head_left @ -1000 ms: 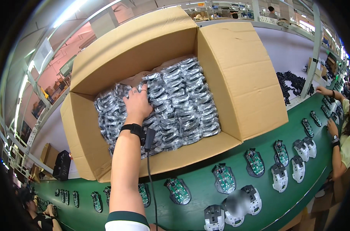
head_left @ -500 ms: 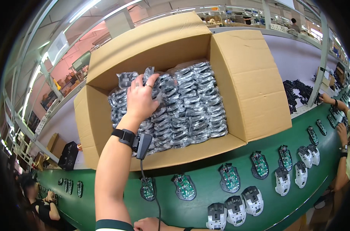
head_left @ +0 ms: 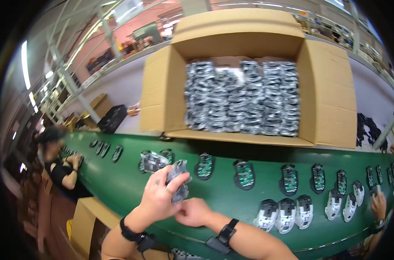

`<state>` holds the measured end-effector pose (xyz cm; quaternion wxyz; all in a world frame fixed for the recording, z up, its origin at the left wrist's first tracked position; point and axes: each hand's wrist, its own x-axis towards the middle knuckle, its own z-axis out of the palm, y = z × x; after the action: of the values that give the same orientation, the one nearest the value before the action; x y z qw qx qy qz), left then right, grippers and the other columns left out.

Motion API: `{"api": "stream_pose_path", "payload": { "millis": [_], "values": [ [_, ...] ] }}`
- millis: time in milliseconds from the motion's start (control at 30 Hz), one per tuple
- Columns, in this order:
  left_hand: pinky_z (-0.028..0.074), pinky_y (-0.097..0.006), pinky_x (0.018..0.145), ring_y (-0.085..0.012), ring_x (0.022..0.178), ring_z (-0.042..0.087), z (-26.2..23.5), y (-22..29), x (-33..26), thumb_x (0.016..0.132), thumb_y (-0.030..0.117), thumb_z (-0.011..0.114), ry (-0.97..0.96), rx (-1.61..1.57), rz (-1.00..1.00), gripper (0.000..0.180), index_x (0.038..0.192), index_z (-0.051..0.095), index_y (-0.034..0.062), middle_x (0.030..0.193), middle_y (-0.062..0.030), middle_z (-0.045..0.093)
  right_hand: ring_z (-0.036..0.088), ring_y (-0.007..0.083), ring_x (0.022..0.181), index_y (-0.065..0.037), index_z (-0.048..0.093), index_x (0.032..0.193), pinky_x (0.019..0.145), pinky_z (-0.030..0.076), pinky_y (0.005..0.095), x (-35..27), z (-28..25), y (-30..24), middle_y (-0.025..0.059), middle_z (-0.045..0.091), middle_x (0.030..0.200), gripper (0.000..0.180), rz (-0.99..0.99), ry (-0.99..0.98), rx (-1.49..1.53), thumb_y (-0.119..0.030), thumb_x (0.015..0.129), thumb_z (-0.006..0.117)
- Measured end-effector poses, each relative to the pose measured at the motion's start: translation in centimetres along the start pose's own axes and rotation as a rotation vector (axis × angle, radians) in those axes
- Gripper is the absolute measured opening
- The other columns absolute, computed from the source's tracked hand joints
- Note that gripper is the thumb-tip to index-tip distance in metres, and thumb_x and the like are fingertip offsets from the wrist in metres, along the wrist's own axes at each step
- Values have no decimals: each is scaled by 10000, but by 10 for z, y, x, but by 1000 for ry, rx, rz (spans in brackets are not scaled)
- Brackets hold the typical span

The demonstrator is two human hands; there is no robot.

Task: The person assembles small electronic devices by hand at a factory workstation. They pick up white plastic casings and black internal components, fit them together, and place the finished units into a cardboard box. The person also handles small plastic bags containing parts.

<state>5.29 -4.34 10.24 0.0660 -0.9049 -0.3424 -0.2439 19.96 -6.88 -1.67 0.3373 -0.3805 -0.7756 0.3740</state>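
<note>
Green belt (head_left: 231,203); 1 bagged cable (head_left: 178,187), 2 hands

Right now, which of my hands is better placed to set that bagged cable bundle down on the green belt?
Left. Your left hand grips the bagged cable bundle above the green belt; your right hand only meets it from below.

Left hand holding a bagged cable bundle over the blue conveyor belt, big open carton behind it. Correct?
Nearly. The head view shows the conveyor belt is green, not blue. The rest holds: the left hand grips a bagged cable bundle above it, the right hand sits just beneath, and the open carton stands behind the belt.
</note>
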Motion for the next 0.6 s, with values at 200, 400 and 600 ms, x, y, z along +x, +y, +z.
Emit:
{"api": "stream_pose_path", "payload": {
  "millis": [200,400,600],
  "values": [
    [404,-496,1149,-502,1354,457,60,-80,-74,750,337,845,-138,-177,-473,1009,1575,317,97,1469,-324,448,562,230,509,-60,632,695,511,453,378,-1,-2,16,96,595,586,288,-16,25,89,-265,875,724],
    [334,-537,1172,-482,1395,412,50,-91,-91,836,516,772,-6,-5,-365,953,1553,362,41,1506,-310,429,496,92,540,-26,673,774,505,415,303,-2,-5,19,32,595,604,274,100,116,183,-244,930,730],
    [519,-426,919,-346,1032,658,57,-123,-95,883,295,754,371,-75,-458,369,1139,704,34,1093,-177,696,659,305,662,-51,693,819,613,527,386,-3,5,5,115,667,738,137,6,139,-239,-175,867,727]
  ]
}}
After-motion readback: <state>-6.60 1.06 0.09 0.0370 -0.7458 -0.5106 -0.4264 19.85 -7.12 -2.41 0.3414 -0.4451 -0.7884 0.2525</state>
